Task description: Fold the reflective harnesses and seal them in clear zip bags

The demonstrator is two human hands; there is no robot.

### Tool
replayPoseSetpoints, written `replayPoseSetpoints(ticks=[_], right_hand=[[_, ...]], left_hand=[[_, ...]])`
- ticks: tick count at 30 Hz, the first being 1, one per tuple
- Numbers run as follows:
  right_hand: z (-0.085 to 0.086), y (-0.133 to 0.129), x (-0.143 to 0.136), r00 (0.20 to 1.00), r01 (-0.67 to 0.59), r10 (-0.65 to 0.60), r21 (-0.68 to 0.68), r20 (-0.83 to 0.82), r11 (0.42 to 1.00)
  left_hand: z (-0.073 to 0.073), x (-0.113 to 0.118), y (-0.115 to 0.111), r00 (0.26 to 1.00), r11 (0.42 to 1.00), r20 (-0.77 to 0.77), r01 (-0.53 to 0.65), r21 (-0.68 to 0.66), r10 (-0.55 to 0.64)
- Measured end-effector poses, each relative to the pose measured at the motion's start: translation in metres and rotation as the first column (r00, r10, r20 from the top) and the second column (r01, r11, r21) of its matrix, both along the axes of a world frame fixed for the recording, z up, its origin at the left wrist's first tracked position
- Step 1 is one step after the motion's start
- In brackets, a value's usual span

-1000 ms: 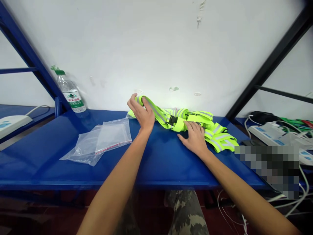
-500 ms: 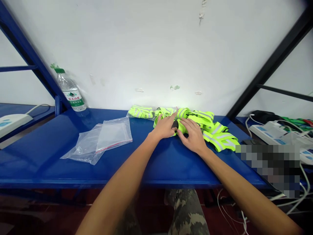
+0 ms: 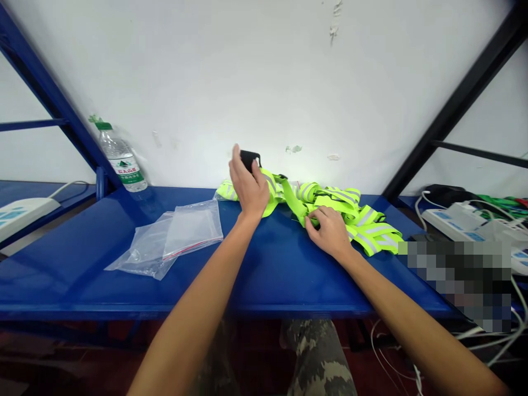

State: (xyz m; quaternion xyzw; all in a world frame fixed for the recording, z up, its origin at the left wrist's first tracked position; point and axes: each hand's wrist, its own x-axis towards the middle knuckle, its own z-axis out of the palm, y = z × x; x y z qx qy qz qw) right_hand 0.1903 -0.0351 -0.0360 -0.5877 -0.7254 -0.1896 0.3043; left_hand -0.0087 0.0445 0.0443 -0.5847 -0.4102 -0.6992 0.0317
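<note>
Strap touches right hand; left hand holds buckle (probably).

- The white wall was bright, greyer toward its upper corners.
- Faint sheen marked the blue table; beneath, the floor was dim (nearly murky).
- The left hand blurred slightly.
- Edges looked stretched; pixelation masked a patch at right.

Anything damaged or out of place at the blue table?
The white wall behind the table has small scarred patches, as if its surface had chipped. The yellow straps lie in a loose jumble. No spill shows.
</note>
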Motion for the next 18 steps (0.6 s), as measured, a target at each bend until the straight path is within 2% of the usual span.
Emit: replayPoseSetpoints(ticks=[5,7,9,11,13,14,15,16,18], right_hand=[[0.000,-0.001,0.002,1.000,-0.005,0.005,0.035,-0.003,0.999],[0.001,-0.002,0.006,0.998,-0.036,0.034,0.039,0.050,0.999],[0.004,-0.002,0.013,0.994,-0.049,0.046,0.033,0.098,0.998],[0.009,-0.001,0.019,0.993,-0.036,0.035,0.008,0.112,0.999],[0.015,0.001,0.022,0.996,-0.005,0.009,-0.043,0.083,0.999],[0.018,0.003,0.022,0.998,0.009,-0.004,-0.070,0.062,0.998],[0.021,0.004,0.021,0.999,0.020,-0.016,-0.083,0.040,0.996],[0.025,0.006,0.019,0.999,0.030,-0.029,-0.076,0.021,0.997],[0.032,0.010,0.013,0.999,0.043,-0.043,-0.028,-0.014,0.999]], left_hand=[[0.038,-0.016,0.009,0.988,0.993,0.149,0.017,0.120,-0.035],[0.058,-0.029,0.013,0.985,0.984,0.164,0.023,0.177,-0.053],[0.081,-0.047,0.021,0.984,0.965,0.177,-0.037,0.261,-0.010],[0.105,-0.066,0.032,0.968,0.906,0.218,-0.198,0.374,0.121],[0.127,-0.082,0.041,0.925,0.806,0.296,-0.358,0.471,0.238],[0.135,-0.088,0.044,0.894,0.754,0.366,-0.424,0.501,0.260],[0.141,-0.092,0.045,0.886,0.739,0.382,-0.439,0.511,0.263],[0.144,-0.094,0.043,0.897,0.754,0.362,-0.417,0.508,0.252],[0.145,-0.095,0.035,0.934,0.836,0.296,-0.319,0.446,0.198]])
